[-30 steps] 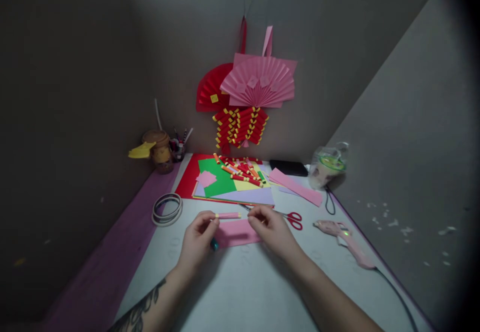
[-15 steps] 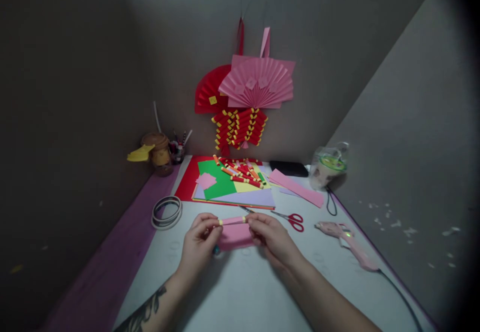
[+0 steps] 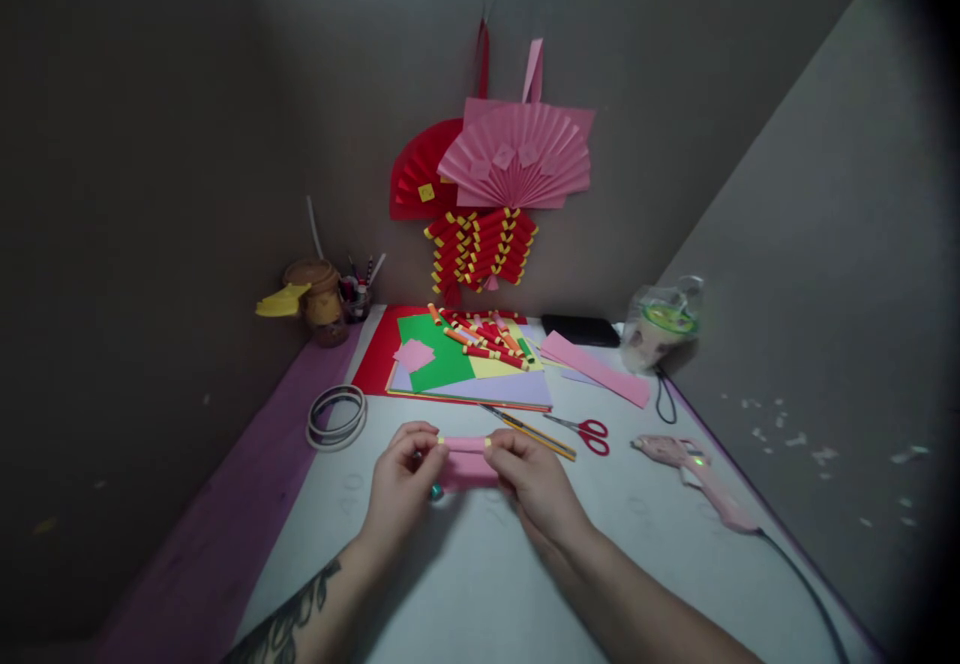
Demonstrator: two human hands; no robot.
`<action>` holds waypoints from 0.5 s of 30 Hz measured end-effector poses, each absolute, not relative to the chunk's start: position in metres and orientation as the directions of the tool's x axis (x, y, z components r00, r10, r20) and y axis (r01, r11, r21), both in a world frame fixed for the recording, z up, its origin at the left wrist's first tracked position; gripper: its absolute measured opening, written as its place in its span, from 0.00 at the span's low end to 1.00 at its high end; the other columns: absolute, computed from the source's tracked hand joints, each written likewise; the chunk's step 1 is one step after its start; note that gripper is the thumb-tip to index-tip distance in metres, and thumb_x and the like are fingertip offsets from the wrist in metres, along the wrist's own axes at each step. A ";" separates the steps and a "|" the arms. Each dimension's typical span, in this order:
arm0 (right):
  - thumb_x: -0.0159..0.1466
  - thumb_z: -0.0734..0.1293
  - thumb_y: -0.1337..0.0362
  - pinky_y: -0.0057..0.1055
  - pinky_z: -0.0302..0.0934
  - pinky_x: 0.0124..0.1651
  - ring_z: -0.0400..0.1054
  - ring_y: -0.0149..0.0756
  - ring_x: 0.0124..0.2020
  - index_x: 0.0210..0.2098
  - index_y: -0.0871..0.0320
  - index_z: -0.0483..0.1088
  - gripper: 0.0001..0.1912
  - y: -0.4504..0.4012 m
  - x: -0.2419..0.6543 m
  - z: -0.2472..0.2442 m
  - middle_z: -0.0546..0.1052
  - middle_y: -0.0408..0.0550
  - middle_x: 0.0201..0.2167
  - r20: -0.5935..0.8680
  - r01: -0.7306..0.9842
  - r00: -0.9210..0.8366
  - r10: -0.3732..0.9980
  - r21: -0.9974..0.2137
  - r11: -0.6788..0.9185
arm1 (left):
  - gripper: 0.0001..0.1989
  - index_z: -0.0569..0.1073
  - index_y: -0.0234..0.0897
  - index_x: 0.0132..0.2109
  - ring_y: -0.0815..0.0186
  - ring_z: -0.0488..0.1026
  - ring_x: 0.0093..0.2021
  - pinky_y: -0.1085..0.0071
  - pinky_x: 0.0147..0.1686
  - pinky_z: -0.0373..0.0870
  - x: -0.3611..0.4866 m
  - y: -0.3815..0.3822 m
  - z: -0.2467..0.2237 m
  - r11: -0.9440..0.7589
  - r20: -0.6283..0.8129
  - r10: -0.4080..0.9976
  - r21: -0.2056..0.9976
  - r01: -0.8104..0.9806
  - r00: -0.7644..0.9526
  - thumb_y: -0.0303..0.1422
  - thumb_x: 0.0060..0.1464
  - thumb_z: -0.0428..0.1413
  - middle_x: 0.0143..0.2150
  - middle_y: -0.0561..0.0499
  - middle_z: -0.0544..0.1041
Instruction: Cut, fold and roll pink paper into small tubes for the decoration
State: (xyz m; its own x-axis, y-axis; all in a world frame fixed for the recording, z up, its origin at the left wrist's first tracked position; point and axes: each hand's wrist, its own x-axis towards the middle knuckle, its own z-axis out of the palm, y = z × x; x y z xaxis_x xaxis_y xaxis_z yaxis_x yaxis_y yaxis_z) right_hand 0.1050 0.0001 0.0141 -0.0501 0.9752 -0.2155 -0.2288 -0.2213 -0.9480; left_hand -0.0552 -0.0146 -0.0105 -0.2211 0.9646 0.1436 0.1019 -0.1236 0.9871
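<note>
A small pink paper roll [image 3: 464, 443] with yellow bands at both ends is stretched between my two hands, above the white tabletop [image 3: 465, 584]. Its left end is pinched by my left hand [image 3: 407, 474], its right end by my right hand [image 3: 531, 474]. Just below the roll lies pink paper [image 3: 471, 471], partly covered by my fingers. A small teal object [image 3: 436, 492] shows beside my left fingertips.
Behind my hands are stacked coloured sheets [image 3: 439, 354] with several small rolls. Tape rings [image 3: 337, 418] lie left; a yellow pencil-like tool [image 3: 547, 438], red-handled scissors [image 3: 592, 435] and a pink glue gun [image 3: 701, 474] lie right. Paper fans [image 3: 517, 154] hang behind.
The roll has turned nearly level and my right hand has shifted slightly left and down. More of the yellow tool shows beside it. The whole view has shifted slightly.
</note>
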 end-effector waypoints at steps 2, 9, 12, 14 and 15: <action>0.47 0.71 0.60 0.26 0.45 0.24 0.51 0.27 0.21 0.17 0.59 0.64 0.12 -0.001 0.105 0.016 0.62 0.39 0.19 -0.131 -0.189 -0.028 0.991 -0.973 -0.134 | 0.10 0.75 0.35 0.28 0.65 0.69 0.38 0.74 0.34 0.64 -0.055 -0.014 -0.010 -0.110 0.119 0.969 0.993 0.051 -0.214 0.38 0.50 0.60 0.41 0.47 0.68; 0.52 0.68 0.63 0.29 0.53 0.33 0.58 0.32 0.28 0.17 0.58 0.64 0.11 -0.002 0.104 0.011 0.63 0.41 0.23 0.051 -0.060 -0.008 0.999 -0.997 0.050 | 0.10 0.73 0.34 0.26 0.65 0.68 0.39 0.73 0.40 0.64 -0.055 -0.015 -0.005 -0.127 0.123 0.969 0.992 -0.005 -0.214 0.37 0.49 0.60 0.38 0.48 0.68; 0.53 0.69 0.62 0.29 0.54 0.34 0.59 0.32 0.29 0.18 0.58 0.65 0.12 -0.002 0.104 0.008 0.65 0.42 0.23 0.063 -0.022 -0.035 0.997 -0.998 0.062 | 0.11 0.73 0.34 0.25 0.65 0.68 0.39 0.74 0.39 0.64 -0.056 -0.013 -0.006 -0.136 0.124 0.966 0.990 -0.036 -0.228 0.37 0.47 0.61 0.38 0.48 0.68; 0.56 0.68 0.59 0.29 0.54 0.33 0.60 0.33 0.29 0.20 0.59 0.67 0.13 -0.002 0.106 0.006 0.66 0.43 0.25 0.063 -0.015 -0.047 0.997 -0.998 0.063 | 0.12 0.72 0.34 0.25 0.67 0.67 0.37 0.75 0.36 0.64 -0.057 -0.012 -0.006 -0.119 0.091 0.962 0.988 -0.096 -0.258 0.38 0.46 0.63 0.36 0.49 0.68; 0.58 0.67 0.57 0.28 0.54 0.31 0.60 0.32 0.28 0.22 0.59 0.69 0.13 -0.001 0.107 0.005 0.67 0.44 0.25 0.055 -0.025 -0.046 0.997 -0.998 0.054 | 0.13 0.72 0.34 0.26 0.68 0.67 0.34 0.75 0.32 0.63 -0.057 -0.012 -0.006 -0.086 0.044 0.963 0.985 -0.149 -0.266 0.39 0.46 0.63 0.34 0.50 0.68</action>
